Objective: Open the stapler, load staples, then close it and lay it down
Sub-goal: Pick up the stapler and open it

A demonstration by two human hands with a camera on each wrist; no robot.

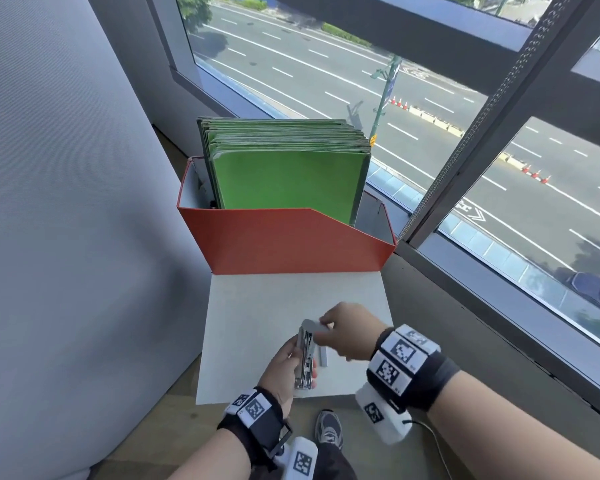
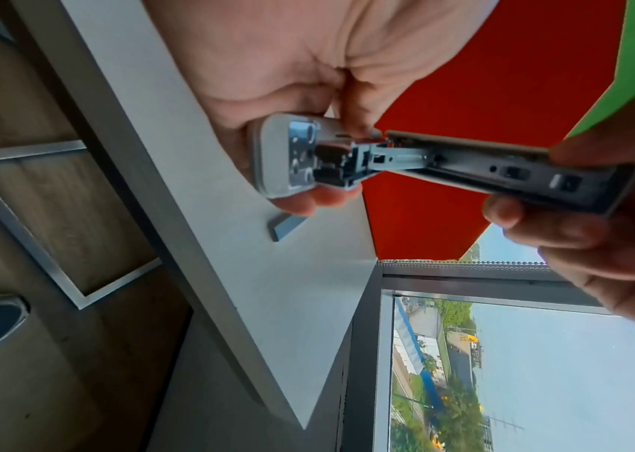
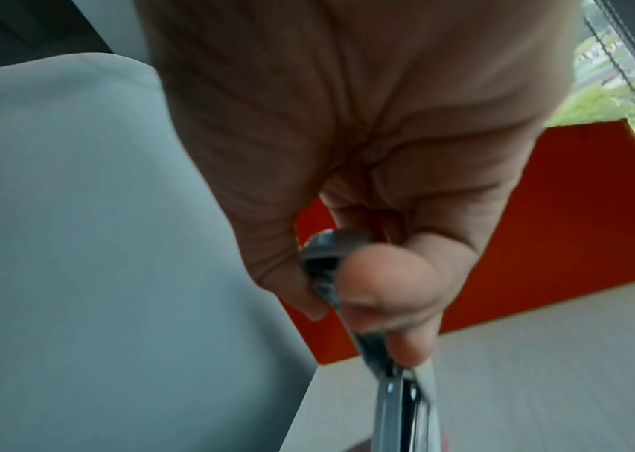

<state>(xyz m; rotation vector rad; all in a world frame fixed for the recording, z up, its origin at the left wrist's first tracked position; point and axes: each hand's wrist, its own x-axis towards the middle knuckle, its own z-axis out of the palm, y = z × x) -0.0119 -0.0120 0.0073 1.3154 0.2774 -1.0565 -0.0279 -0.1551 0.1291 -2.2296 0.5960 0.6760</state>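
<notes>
A small grey and metal stapler (image 1: pixel 306 362) is held above the white table (image 1: pixel 257 306), near its front edge. My left hand (image 1: pixel 290 362) grips its base, fingers curled round the sides. The stapler's top cover (image 2: pixel 501 171) is swung open away from the base (image 2: pixel 288 156), baring the metal staple channel. My right hand (image 1: pixel 327 326) pinches the far end of that cover (image 3: pixel 327 257) between thumb (image 3: pixel 385 284) and fingers. A short strip of staples (image 1: pixel 324 357) lies on the table just right of the stapler, also visible under my left hand in the left wrist view (image 2: pixel 286 227).
An orange file box (image 1: pixel 284 240) full of green folders (image 1: pixel 284 174) stands at the table's back edge. A grey partition (image 1: pixel 66 202) rises on the left; a window frame (image 1: pixel 499 278) runs along the right. My shoe (image 1: pixel 329 432) is on the wooden floor below.
</notes>
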